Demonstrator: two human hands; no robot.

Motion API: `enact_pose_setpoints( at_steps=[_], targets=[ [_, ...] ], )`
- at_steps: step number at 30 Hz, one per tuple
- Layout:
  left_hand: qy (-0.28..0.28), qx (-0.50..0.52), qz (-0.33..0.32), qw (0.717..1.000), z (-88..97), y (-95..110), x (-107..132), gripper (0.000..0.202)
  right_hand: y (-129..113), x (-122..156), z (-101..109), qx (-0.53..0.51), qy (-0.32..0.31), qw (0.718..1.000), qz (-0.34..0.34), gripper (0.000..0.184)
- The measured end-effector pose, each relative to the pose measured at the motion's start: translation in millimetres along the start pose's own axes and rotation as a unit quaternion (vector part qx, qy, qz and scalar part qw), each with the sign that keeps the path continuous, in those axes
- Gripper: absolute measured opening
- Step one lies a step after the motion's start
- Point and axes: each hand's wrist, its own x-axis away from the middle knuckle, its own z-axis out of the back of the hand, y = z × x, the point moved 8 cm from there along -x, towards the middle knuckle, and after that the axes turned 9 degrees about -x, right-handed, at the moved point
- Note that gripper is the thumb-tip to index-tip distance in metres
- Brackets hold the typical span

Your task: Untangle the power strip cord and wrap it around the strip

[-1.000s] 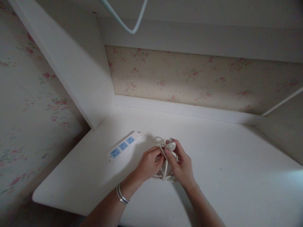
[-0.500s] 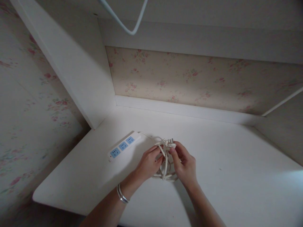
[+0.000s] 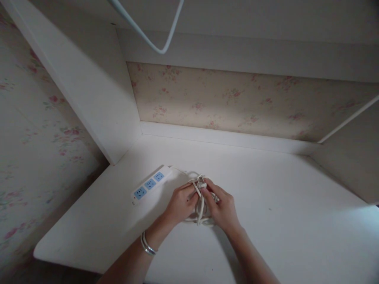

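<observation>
A white power strip point(image 3: 150, 184) with three blue socket panels lies at an angle on the white desk. From its far end a white cord point(image 3: 201, 209) runs into a loosely coiled bundle between my hands. My left hand point(image 3: 181, 203) grips the cord loops from the left, its fingertips partly hidden behind them. The fingers of my right hand point(image 3: 222, 205) pinch the white plug point(image 3: 201, 185) at the top of the coil, close against the loops. Silver bangles circle my left wrist.
The white desk top point(image 3: 266, 236) has a back ledge and a rounded left corner. An upright side panel point(image 3: 97, 86) stands at the left, and a shelf overhangs the back. A bent white tube point(image 3: 162, 51) hangs down from above.
My right hand has moved the plug left and down into the coil's loops; its prongs, clear before, are now partly hidden. The view has shifted slightly, and the power strip lies still.
</observation>
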Motion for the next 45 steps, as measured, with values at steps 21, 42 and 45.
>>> enact_pose_setpoints(
  at_steps=[21, 42, 45],
  targets=[
    [-0.014, 0.012, 0.046, 0.999, -2.4, -5.5, 0.9, 0.03, -2.3, -0.3, -0.9, -0.001, 0.001, 0.999, 0.037, 0.025],
    [-0.026, -0.11, 0.149, 0.982, 6.4, -23.6, 6.5, 0.019, 35.4, -1.2, 17.5, -0.25, 0.145, 0.942, -0.171, 0.031],
    [-0.08, -0.049, 0.152, 0.984, -2.3, -23.6, 7.3, 0.022, 51.6, 0.4, 20.4, -0.326, 0.183, 0.897, -0.235, 0.038]
  ],
)
